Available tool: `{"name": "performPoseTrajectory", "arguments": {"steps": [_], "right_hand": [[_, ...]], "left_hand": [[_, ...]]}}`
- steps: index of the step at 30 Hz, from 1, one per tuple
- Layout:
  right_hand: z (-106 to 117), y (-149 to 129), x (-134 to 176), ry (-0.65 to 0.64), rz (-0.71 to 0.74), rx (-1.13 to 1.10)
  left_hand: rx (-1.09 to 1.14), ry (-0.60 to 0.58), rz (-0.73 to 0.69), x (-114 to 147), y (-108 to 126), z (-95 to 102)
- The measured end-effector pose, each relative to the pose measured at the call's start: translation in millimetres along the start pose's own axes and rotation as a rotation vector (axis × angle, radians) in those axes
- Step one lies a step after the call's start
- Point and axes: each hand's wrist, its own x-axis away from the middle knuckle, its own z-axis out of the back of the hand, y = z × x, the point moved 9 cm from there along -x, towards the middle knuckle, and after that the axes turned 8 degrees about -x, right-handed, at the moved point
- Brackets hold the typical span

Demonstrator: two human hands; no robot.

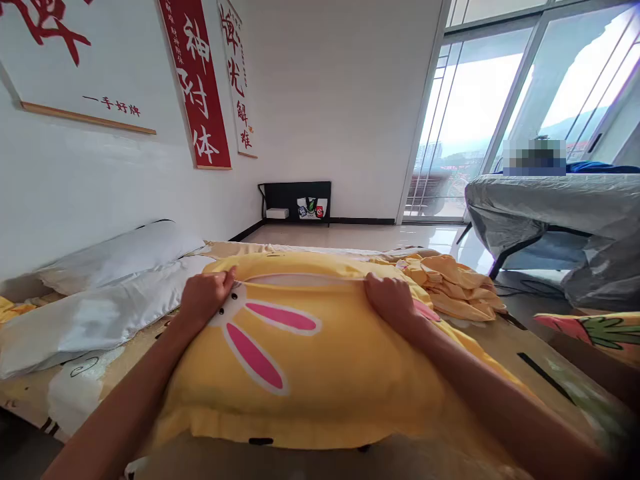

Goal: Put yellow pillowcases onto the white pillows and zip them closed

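Observation:
A yellow pillowcase [320, 373] with a white rabbit print and pink ears lies in front of me, plumped out as if a pillow is inside. There is a long slit opening along its upper part, with something pale showing within. My left hand [206, 293] is closed on the fabric at the left end of this opening, beside the rabbit's face. At the right end, my right hand [391, 300] also grips the edge, fingers curled over it. The cloth between both hands looks stretched.
White pillows [115, 313] lie on the bed [135, 363] at left. Crumpled yellow cloth [453, 283] lies at right. Beyond stand a plastic-covered table or bed [550, 200] and a black low stand [295, 190] against the wall. A pineapple-print cloth [600, 333] juts in at right.

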Motion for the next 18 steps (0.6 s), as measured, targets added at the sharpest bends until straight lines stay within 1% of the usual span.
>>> {"name": "performPoseTrajectory", "arguments": {"steps": [2,3,4,5,7,9,10,11,12,14,16,17,18], "right_hand": [[-7.9,2.0,10.9,-0.037,0.016,0.013],[-6.9,5.2,12.6,-0.038,0.011,0.021],[-3.1,8.8,11.7,-0.033,0.010,0.028],[2.3,13.1,8.4,-0.025,0.007,0.036],[13.0,21.8,-1.7,-0.004,0.010,0.043],[12.9,27.3,-9.9,0.020,0.036,0.023],[5.3,27.1,-10.8,0.024,0.064,-0.004],[-7.6,24.9,-8.5,0.016,0.099,-0.042],[-24.9,20.9,-2.9,0.002,0.133,-0.082],[-66.1,9.6,17.1,-0.048,0.186,-0.155],[-100.1,0.2,41.0,-0.053,0.200,-0.187],[-110.4,-3.4,51.3,-0.030,0.210,-0.201],[-114.2,-6.3,59.3,0.022,0.231,-0.220]], "left_hand": [[0.030,-0.131,-0.074,4.9,15.1,-24.2],[0.042,-0.175,-0.096,6.0,20.5,-32.6],[0.047,-0.193,-0.103,5.0,23.3,-36.1],[0.052,-0.194,-0.094,1.7,23.3,-35.4],[0.084,-0.189,-0.047,-8.8,18.2,-27.1],[0.142,-0.182,-0.005,-18.4,14.4,-19.3],[0.169,-0.181,0.005,-20.6,15.6,-20.1],[0.188,-0.190,0.011,-20.1,19.1,-26.1],[0.196,-0.209,0.014,-16.5,24.6,-37.6],[0.202,-0.281,0.033,-0.5,37.6,-74.5],[0.228,-0.349,0.047,20.4,48.8,-114.8],[0.245,-0.366,0.052,28.9,51.7,-130.9],[0.268,-0.368,0.051,34.3,52.6,-142.3]]}}
